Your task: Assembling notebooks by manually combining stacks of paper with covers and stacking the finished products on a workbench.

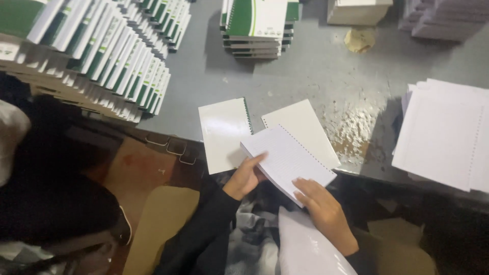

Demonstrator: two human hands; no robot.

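Punched lined pages (287,160) – a loose block gripped by left hand (245,176) and right hand (322,205) at its near corners; two covers (224,133) lie beyond the fingers – unbound, finished notebooks (257,25) stacked farther off

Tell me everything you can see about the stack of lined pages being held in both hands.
The stack of lined pages is a white, ruled paper block with a row of punched holes along its upper right edge and no binding in them. It is tilted, over the grey table's near edge. The left hand grips its lower left corner; the right hand touches its bottom edge.
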